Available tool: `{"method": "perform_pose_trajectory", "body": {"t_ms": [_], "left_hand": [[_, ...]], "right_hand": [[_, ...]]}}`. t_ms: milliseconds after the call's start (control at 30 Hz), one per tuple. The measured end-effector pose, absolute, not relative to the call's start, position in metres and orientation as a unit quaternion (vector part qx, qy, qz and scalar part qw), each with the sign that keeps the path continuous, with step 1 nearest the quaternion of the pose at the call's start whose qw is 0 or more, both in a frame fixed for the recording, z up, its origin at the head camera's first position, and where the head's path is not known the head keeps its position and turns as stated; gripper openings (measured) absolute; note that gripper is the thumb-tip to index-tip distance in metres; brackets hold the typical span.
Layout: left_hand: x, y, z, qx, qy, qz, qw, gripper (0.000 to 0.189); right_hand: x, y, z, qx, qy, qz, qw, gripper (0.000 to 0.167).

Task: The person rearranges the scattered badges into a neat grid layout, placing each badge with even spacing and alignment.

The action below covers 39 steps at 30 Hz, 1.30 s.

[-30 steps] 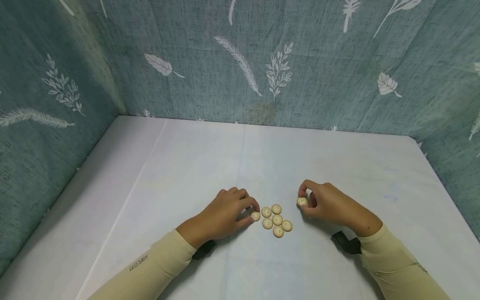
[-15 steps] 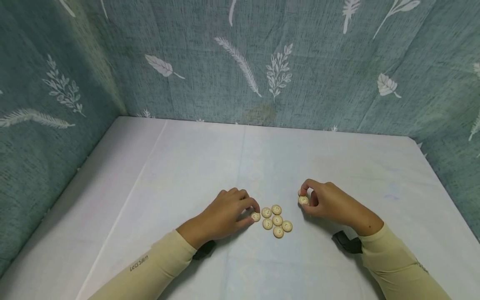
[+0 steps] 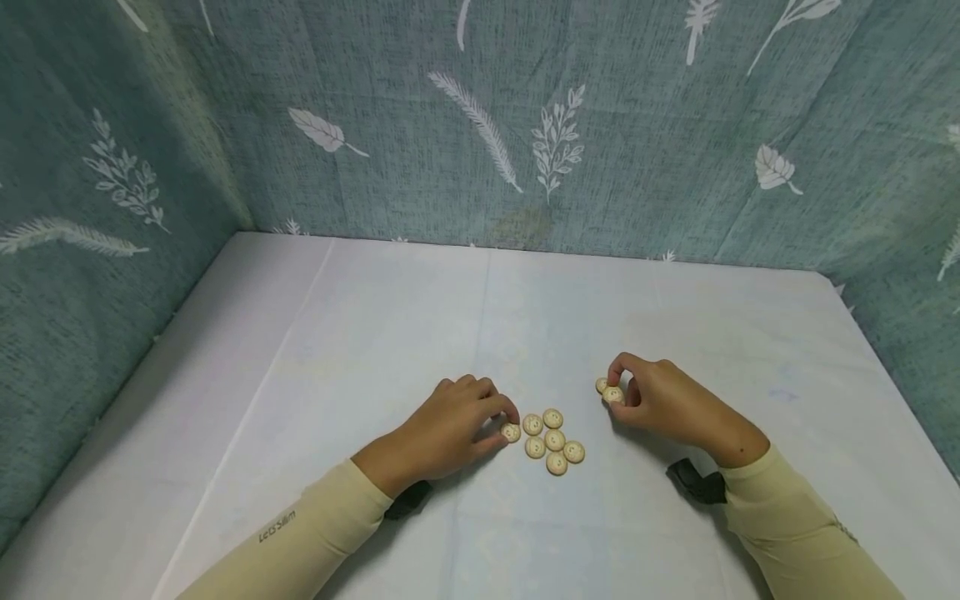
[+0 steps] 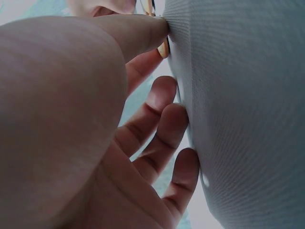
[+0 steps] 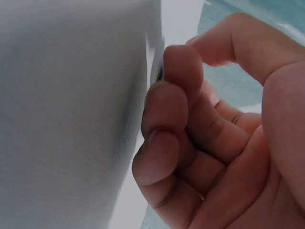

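Observation:
In the head view my left hand lies on the table and pinches a round, pale wooden button between thumb and index finger. The edge of a button shows beside those fingertips in the left wrist view. Over to the right, my right hand has its thumb and index finger on another button. A second button pokes out just behind it, partly covered. In the right wrist view the right hand's fingers are curled and hide the buttons. Several similar buttons lie flat in a cluster between the hands.
A white cloth covers the table. Green-blue leaf-patterned fabric stands along the back and sides. Dark straps sit under the wrists, near the cream sleeves.
My right hand has shifted slightly right and away from me with its button, and the button behind it has come into view. The left hand and the cluster have stayed still.

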State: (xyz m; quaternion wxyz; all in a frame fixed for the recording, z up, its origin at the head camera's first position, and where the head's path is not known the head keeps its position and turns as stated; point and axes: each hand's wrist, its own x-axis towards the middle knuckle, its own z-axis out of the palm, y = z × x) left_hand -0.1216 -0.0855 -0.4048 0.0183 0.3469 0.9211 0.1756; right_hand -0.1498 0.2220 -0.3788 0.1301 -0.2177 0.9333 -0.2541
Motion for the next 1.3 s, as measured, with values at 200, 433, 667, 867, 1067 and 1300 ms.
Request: {"method": "perform_pose_trajectory", "body": {"t_ms": [200,433,667,867,1067,1300], "left_hand": [[-0.1213,-0.0859,-0.4024,0.348,0.92,0.179,0.016,0.018],[-0.1222,-0.0855,-0.4031,0.348,0.92,0.178,0.015,0.018],[-0.1213,-0.085,-0.4032,0.348,0.92,0.18,0.023,0.018],[-0.1215,-0.0854,-0.4037,0.348,0.92,0.181,0.017,0.018],[-0.1219,-0.0858,-0.4045,0.35,0.919,0.181,0.014,0.017],[-0.1214,-0.0857,-0.4051,0.349,0.919,0.182,0.015,0.017]], "right_hand": [[-0.1519,0.2226,-0.3764,-0.192,0.939,-0.25,0.138,0.023],[-0.1531,0.2251,-0.3784,-0.187,0.943,-0.244,0.132,0.022],[-0.1543,0.2275,-0.3814,-0.171,0.944,-0.244,0.14,0.021],[-0.1553,0.2276,-0.3806,-0.156,0.948,-0.238,0.141,0.022],[-0.1559,0.2277,-0.3791,-0.156,0.947,-0.24,0.144,0.021],[-0.1565,0.2296,-0.3811,-0.154,0.95,-0.236,0.138,0.02]]}}
